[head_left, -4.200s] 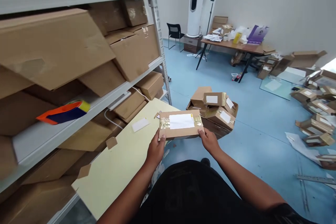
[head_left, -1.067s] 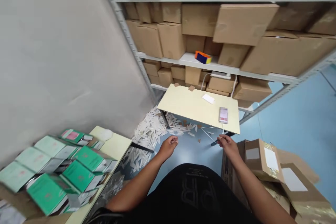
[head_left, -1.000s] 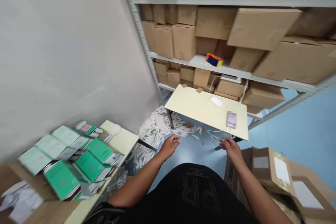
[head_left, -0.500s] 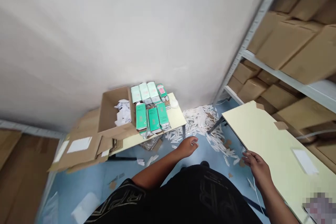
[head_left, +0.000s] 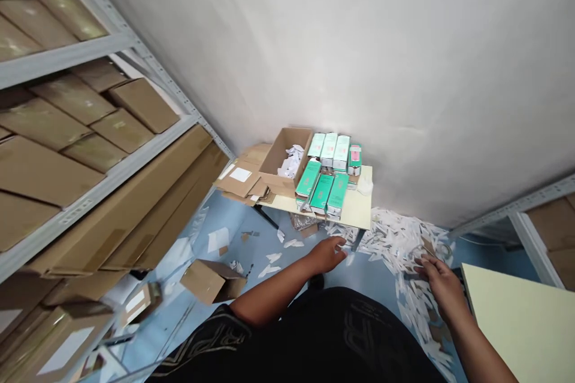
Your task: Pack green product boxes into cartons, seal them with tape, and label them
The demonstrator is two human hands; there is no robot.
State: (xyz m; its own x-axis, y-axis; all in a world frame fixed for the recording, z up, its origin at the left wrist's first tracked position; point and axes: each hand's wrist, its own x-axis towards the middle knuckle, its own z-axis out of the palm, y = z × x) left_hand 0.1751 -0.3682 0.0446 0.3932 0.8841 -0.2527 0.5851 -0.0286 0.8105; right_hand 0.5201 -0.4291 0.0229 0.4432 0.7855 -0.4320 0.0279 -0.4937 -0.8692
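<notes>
Holds the left hand (head_left: 330, 255) half open and loosely curled, with nothing visible in it — just short of the bench (head_left: 360, 209). Holds the right hand (head_left: 442, 287) likewise partly open and bare, above white scraps (head_left: 386, 234), near a second bench (head_left: 516, 323). Faces green boxes (head_left: 322, 193) in two rows on the first bench — just beside an open carton (head_left: 279, 185) of crumpled paper (head_left: 291, 161).

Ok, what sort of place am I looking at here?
Probably a stockroom, perhaps one where parcels get packed: cartons line metal shelves, green boxes lie on a small table beside an open carton, and white scraps litter the floor.
</notes>
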